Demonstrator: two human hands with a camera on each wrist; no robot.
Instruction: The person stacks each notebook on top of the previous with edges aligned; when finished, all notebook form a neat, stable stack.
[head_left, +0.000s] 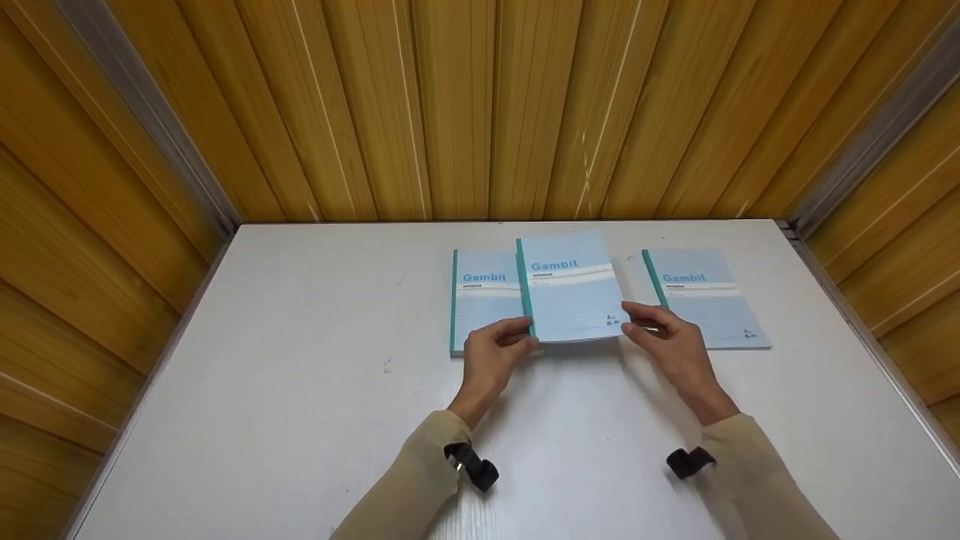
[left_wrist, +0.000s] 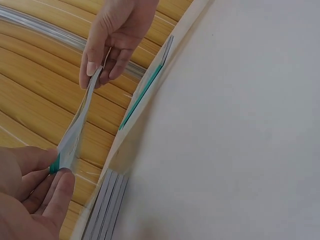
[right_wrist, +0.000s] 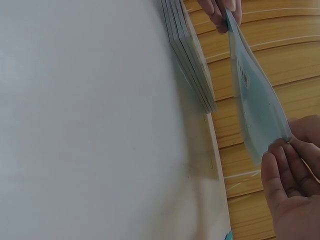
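Note:
A light blue notebook [head_left: 571, 300] with a green spine and the word Gambit on its cover is held above the table. My left hand [head_left: 495, 360] pinches its lower spine edge between thumb and fingers. At the lower right corner, my right hand [head_left: 675, 356] pinches it the same way. Behind and left of it lies a stack of like notebooks [head_left: 484, 300], partly covered in the head view; its layered edges [left_wrist: 106, 205] show in the left wrist view. Another such notebook [head_left: 705, 300] lies flat to the right, beyond the right hand. The right wrist view shows the held notebook's back cover [right_wrist: 257, 105].
The white table [head_left: 300, 420] carries the notebooks near its far edge. Wood-patterned panels [head_left: 450, 112] rise behind it and at both sides, with grey metal strips [head_left: 150, 112] at the corners. Black straps [head_left: 471, 466] are on both sleeves.

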